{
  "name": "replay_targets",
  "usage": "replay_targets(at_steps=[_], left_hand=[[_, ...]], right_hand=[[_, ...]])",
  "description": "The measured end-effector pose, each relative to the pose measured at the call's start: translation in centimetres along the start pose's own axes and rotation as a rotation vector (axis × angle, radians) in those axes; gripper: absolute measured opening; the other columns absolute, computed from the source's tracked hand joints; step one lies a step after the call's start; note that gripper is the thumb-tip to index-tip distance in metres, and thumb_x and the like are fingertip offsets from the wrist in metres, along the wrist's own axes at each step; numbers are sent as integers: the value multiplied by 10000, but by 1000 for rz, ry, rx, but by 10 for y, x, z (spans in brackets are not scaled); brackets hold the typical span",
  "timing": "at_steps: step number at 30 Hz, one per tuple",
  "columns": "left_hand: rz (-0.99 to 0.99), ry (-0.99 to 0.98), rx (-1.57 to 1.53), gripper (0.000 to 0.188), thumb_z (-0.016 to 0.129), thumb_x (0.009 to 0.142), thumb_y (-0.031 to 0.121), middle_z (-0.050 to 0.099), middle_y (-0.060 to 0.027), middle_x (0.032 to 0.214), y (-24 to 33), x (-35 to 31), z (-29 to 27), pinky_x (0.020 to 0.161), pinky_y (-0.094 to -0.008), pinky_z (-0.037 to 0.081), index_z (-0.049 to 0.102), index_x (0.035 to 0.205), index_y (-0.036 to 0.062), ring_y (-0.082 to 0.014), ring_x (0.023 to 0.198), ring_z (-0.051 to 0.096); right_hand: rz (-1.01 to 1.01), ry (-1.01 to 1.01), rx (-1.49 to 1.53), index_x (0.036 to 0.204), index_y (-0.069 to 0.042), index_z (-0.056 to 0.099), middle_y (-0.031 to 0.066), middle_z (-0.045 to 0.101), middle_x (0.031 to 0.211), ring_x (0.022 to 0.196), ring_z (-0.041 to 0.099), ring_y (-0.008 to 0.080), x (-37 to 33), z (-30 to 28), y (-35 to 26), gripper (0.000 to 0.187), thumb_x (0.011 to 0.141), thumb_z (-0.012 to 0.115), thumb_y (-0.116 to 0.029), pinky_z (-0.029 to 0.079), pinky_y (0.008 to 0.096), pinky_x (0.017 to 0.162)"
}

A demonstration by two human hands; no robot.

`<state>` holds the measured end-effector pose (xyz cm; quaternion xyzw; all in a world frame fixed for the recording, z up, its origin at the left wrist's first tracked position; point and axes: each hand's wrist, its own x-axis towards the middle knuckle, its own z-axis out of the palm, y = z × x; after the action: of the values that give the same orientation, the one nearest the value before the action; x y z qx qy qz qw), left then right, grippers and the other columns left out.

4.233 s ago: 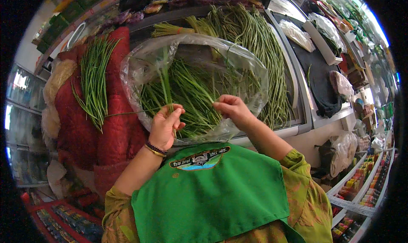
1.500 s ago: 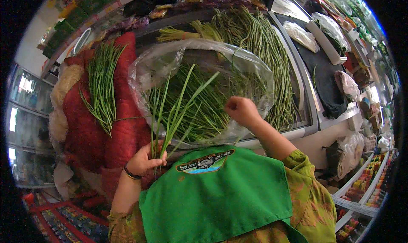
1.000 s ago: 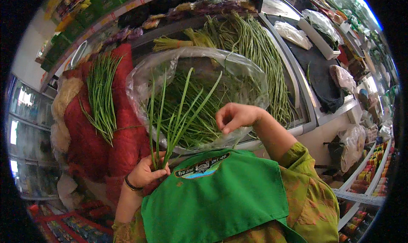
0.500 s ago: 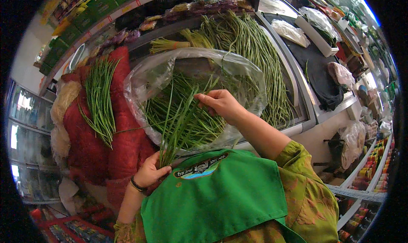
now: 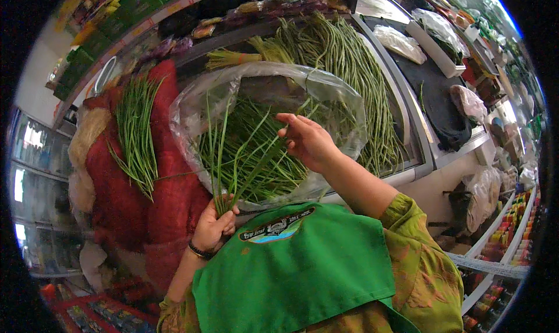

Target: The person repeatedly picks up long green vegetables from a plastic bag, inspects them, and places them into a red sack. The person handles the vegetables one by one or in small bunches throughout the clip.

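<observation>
My left hand (image 5: 214, 227) grips the lower ends of a bunch of thin green stalks (image 5: 234, 161), which fan upward over a clear plastic bag (image 5: 335, 94). The bag holds a heap of the same loose green stalks (image 5: 265, 158). My right hand (image 5: 307, 141) is raised over the heap with its fingers apart, touching the tips of the bunch; I cannot see it holding anything. A dark bracelet sits on my left wrist. A green apron (image 5: 297, 275) covers my chest at the lower edge.
A second bunch of green stalks (image 5: 137, 132) lies on red mesh sacks (image 5: 125, 199) to the left. A long pile of green beans (image 5: 355, 65) fills the metal counter tray (image 5: 416, 158) behind the bag. Shelves of packaged goods stand lower right and upper left.
My left hand pulled a bunch of stalks out of the bag and holds it upright near my chest. My right hand moved from the bag's front rim to the bunch's tips.
</observation>
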<state>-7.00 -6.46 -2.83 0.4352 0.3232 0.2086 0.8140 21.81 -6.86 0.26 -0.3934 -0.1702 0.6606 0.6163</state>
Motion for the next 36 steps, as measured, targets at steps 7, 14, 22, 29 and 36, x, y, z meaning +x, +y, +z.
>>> replay_targets(at_steps=[7,14,22,29,36], left_hand=[[23,38,-1,308,426,826,19,490,-23,871,11,-3,7,438,-183,306,390,1121,102,-53,497,342],[153,105,76,234,451,819,45,464,-14,802,28,-20,-5,439,-197,317,418,1049,70,-57,499,349],[592,406,240,236,484,816,91,486,9,872,136,-31,-34,467,-178,329,433,1046,77,-44,529,366],[624,621,360,153,440,843,83,499,1,864,192,-30,-130,473,-184,332,444,993,52,-47,571,384],[-33,1025,758,386,452,843,143,467,-59,1090,165,-19,-200,684,-293,452,356,1214,90,-170,893,501]], right_hand=[[-103,119,79,1068,-141,486,-35,401,567,459,349,69,7,-18,-1,289,855,420,-325,318,213,420],[-34,236,-504,1182,-84,420,9,506,664,558,459,90,11,-69,-4,465,757,580,-182,396,232,497],[-60,168,-946,1080,-2,485,73,595,774,695,548,117,17,-111,42,459,660,657,-71,441,242,611],[-36,71,-1048,950,26,521,55,579,707,630,534,123,26,-117,64,347,642,651,-68,430,263,573],[83,116,-1418,839,-78,604,100,598,746,673,573,188,16,-96,66,264,629,651,-230,453,317,615]])
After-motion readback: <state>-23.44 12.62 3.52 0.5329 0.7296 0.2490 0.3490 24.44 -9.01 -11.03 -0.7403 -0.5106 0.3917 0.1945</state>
